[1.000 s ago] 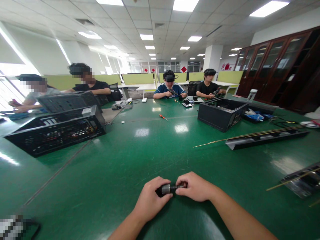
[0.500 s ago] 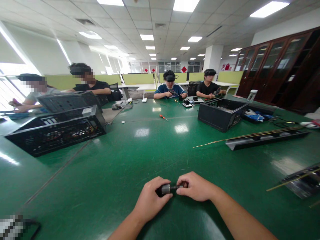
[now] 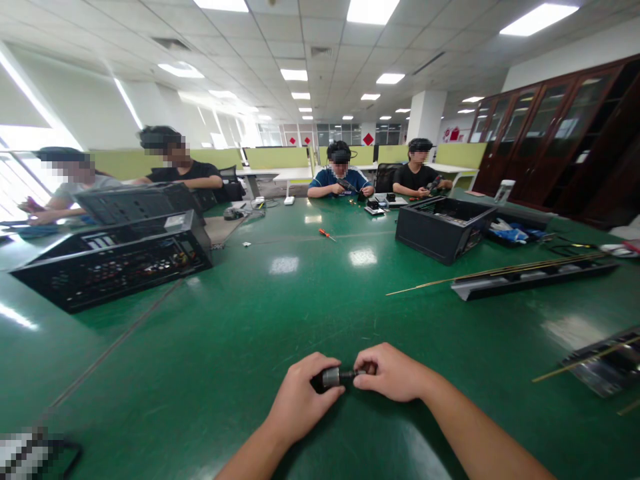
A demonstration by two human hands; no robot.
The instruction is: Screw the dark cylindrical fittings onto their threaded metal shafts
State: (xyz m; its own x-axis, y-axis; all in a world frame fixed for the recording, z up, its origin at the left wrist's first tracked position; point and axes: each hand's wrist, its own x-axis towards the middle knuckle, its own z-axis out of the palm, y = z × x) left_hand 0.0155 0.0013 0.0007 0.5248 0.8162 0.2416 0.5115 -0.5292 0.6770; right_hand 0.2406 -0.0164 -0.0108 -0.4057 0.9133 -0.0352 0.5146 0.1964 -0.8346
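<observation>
Low over the green table [image 3: 240,320], my left hand [image 3: 303,393] is closed around a short cylindrical metal part [image 3: 331,377], silver-grey with a black back end. A thin dark shaft [image 3: 347,376] sticks out of its right side, lying level. My right hand [image 3: 395,373] pinches the far end of that shaft between thumb and fingers; its tip is hidden there. The exact kind of part is too small to make out.
Black computer cases stand at the left [image 3: 125,263] and back right [image 3: 445,230]. An orange screwdriver [image 3: 327,235] lies mid-table. Thin brass-coloured rods [image 3: 430,285] rest by a dark metal channel [image 3: 535,280] on the right. Several people work around the table's far side.
Both hands keep nearly the same place and the same grip on the metal part and its shaft. Any shift is very slight.
</observation>
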